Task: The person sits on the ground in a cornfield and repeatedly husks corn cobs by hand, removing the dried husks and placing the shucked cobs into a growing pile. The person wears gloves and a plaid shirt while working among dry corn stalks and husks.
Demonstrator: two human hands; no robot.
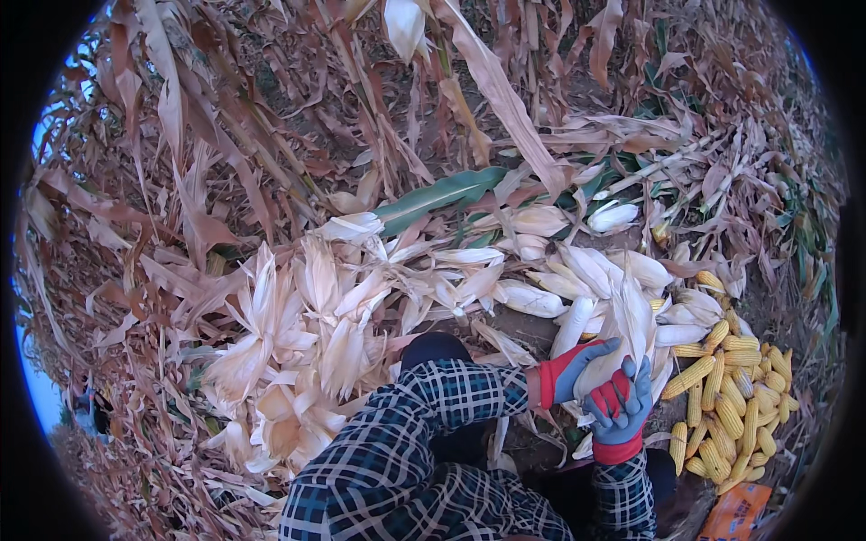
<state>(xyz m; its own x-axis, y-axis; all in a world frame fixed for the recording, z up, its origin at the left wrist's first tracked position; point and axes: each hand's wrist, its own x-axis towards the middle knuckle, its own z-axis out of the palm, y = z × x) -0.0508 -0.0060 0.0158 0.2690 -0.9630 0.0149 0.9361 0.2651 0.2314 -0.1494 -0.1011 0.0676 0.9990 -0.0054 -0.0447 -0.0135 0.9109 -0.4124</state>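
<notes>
An ear of corn in pale dry husk (599,370) is between my two hands, its loose husk leaves pointing up. My left hand (580,368), in a grey and red work glove, grips the ear from the left side. My right hand (621,404), gloved the same way, has its fingers curled at the ear's lower end; part of the ear is hidden behind the fingers. Just beyond my hands lie several unhusked ears (534,299). To the right is a pile of bare yellow corn cobs (731,406).
Stripped husks (338,324) are heaped to the left. Dry standing corn stalks (365,88) rise at the far side, with a green leaf (440,196) below them. An orange printed bag (736,514) lies at the lower right. A person (88,412) is at the far left edge.
</notes>
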